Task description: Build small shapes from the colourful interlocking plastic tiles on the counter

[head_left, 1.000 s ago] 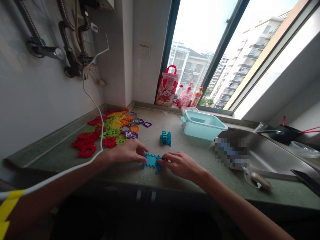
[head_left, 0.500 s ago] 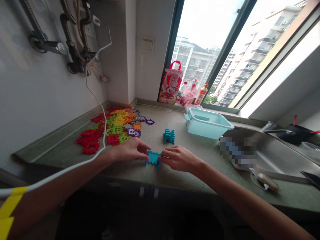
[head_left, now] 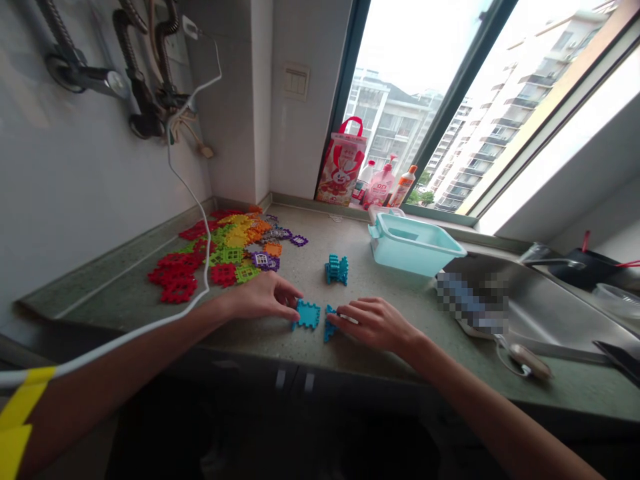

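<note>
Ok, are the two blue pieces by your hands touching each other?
Apart. The head view shows a thin strip of countertop between the flat blue piece and the narrow blue piece under the right hand.

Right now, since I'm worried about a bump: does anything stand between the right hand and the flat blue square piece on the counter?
Yes. A narrow blue interlocking piece stands in the way, right at the fingertips of the right hand and just to the right of the flat blue square piece.
</note>
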Tool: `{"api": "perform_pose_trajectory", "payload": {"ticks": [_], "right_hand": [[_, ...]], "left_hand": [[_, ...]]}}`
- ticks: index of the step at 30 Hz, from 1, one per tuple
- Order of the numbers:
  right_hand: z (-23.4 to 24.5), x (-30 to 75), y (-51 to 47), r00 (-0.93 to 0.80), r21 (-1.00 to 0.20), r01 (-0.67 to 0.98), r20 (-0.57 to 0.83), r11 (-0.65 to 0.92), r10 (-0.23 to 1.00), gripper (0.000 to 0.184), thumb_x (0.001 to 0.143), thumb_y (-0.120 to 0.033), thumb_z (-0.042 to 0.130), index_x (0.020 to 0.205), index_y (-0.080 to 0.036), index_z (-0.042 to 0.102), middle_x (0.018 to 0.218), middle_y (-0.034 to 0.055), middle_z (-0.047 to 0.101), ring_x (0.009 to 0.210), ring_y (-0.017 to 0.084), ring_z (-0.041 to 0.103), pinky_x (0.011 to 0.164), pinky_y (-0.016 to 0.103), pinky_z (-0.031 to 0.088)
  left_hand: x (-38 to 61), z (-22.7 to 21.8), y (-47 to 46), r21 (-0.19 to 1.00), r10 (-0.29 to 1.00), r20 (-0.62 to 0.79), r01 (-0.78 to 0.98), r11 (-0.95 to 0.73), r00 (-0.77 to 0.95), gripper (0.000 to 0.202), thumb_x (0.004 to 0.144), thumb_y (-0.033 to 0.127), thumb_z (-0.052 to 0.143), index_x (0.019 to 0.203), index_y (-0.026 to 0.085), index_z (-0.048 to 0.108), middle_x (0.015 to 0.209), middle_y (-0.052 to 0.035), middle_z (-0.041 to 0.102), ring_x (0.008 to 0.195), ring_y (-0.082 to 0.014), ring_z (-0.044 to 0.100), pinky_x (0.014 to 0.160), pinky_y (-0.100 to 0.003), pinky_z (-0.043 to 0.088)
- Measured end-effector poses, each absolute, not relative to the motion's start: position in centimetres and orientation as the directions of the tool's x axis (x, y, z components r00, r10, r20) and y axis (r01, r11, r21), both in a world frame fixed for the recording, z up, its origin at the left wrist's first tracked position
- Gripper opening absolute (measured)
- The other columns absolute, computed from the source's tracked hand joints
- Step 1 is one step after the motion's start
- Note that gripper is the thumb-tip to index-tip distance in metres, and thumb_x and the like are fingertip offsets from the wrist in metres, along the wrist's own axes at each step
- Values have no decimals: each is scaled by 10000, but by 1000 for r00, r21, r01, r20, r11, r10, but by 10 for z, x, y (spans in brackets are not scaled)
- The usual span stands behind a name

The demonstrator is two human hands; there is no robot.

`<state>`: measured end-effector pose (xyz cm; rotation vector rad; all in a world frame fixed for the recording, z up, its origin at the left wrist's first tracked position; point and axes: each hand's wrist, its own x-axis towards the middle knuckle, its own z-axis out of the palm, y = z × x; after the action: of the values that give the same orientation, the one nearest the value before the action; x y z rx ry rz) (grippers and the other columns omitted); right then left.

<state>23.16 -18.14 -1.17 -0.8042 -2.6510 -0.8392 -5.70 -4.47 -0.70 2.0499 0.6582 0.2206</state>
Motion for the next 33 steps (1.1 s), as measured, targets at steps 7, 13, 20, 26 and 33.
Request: {"api": "perform_pose_trajectory", "payload": {"ticks": [7, 13, 20, 26, 33], "right_hand": [[-17, 219, -178, -817, 489, 574, 388, 656, 425, 166, 1066, -154, 540, 1143, -164, 687, 876, 32, 711, 650, 127, 578, 596, 304, 447], [-14, 222, -179, -787, 427, 614, 400, 664, 470, 202, 1067, -161, 537, 1199, -191, 687, 925, 33, 726, 694, 135, 606, 627, 308, 452], [-6, 214, -175, -811, 449, 584, 372, 677, 452, 188, 1077, -172, 516, 1079, -178, 704, 890, 39, 697, 688, 138, 561, 617, 308, 409], [-4, 210, -173, -814, 448, 580, 352, 680, 462, 205, 1079, -155, 495, 1004, -172, 686, 817, 23, 646, 673, 141, 525, 610, 328, 376], [3, 201, -167, -835, 436, 549, 264, 713, 482, 208, 1061, -142, 509, 936, -162, 673, 774, 19, 603, 672, 154, 510, 609, 343, 347]], "left_hand": [[-56, -7, -49, 807, 543, -91, 382, -450, 834, 552, 713, 496, 870, 1177, 202, 818, 963, -39, 801, 774, -169, 676, 678, -226, 490], [-56, -8, -51, 819, 540, -81, 365, -443, 838, 569, 702, 510, 887, 1172, 196, 821, 927, -40, 802, 738, -168, 663, 660, -238, 476], [-55, -9, -51, 823, 545, -72, 358, -441, 836, 566, 701, 503, 889, 1167, 188, 822, 937, -38, 804, 727, -162, 645, 659, -243, 469], [-55, -9, -52, 820, 546, -62, 355, -450, 836, 580, 696, 517, 898, 1158, 175, 824, 934, -51, 806, 713, -155, 631, 649, -243, 464], [-55, -14, -50, 809, 559, -48, 360, -465, 828, 616, 696, 546, 896, 1182, 176, 822, 888, -61, 795, 714, -163, 627, 627, -237, 444]]}}
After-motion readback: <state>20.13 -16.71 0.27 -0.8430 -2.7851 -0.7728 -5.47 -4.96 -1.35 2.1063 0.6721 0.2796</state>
